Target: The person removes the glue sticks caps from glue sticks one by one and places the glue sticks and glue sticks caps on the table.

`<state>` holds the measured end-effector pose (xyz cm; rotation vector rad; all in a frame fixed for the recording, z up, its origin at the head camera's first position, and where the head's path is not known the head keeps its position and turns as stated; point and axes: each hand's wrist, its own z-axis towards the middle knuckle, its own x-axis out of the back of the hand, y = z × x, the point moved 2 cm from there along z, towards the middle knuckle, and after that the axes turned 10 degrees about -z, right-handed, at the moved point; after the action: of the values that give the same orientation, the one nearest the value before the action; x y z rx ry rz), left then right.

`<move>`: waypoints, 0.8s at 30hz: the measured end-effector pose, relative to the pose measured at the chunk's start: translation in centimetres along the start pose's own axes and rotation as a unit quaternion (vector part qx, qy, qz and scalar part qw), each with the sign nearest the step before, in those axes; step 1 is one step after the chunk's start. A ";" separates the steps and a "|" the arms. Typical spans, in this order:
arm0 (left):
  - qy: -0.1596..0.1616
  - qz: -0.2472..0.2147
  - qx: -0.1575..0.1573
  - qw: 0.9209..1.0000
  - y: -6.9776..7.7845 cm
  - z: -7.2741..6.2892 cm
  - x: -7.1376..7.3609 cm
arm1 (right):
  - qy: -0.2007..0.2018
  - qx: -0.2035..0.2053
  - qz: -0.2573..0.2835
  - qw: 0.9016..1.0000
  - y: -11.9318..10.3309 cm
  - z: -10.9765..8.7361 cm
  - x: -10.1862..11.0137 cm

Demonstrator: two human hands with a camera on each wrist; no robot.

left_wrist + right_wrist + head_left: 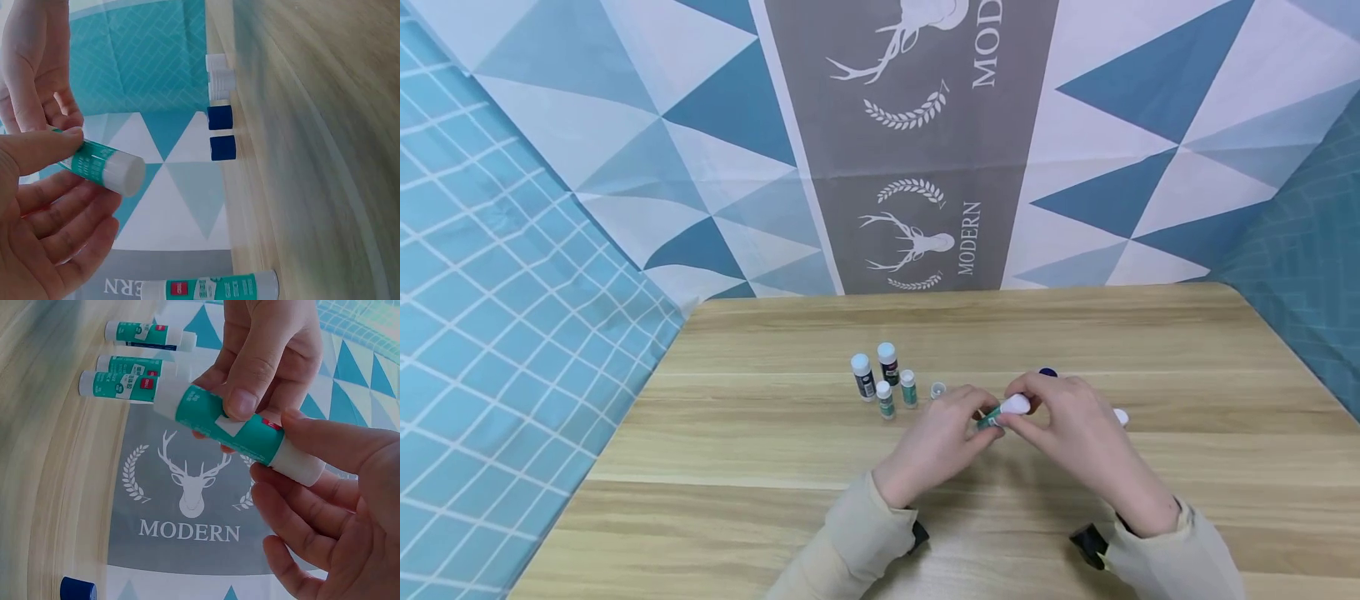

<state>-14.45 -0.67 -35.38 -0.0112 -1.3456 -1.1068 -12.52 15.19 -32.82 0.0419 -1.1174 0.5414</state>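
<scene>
A glue stick with a green label is held level above the table between both hands. My left hand pinches its green body between thumb and fingers. The fingers of my right hand pinch its white cap, thumb on one side. In the right wrist view, the left thumb presses the green label and the right thumb lies at the cap's edge. In the left wrist view, the stick's other, white end points towards the camera, and the right hand is beyond it.
Left of the hands stand two larger dark glue sticks and smaller green glue sticks. A white-topped one is partly behind the left hand. Loose blue caps and white caps stand on the wooden table around the right hand.
</scene>
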 end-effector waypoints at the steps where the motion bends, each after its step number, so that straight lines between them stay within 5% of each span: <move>1: 0.000 -0.001 -0.001 1.000 0.0 0.0 0.1 | 0.002 0.002 0.001 1.000 0.0 0.0 0.0; 10: 0.003 -0.005 -0.004 1.000 -0.4 -0.4 0.6 | 0.020 0.037 -0.005 0.999 -0.2 0.1 0.0; 24: -0.001 0.005 -0.014 1.000 -1.4 -1.1 1.0 | -0.009 0.074 -0.010 0.997 -0.7 0.3 -0.5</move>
<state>-14.63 -2.65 -35.76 -0.0395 -1.3295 -1.1167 -12.64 14.34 -32.98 0.1871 -1.0926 0.6068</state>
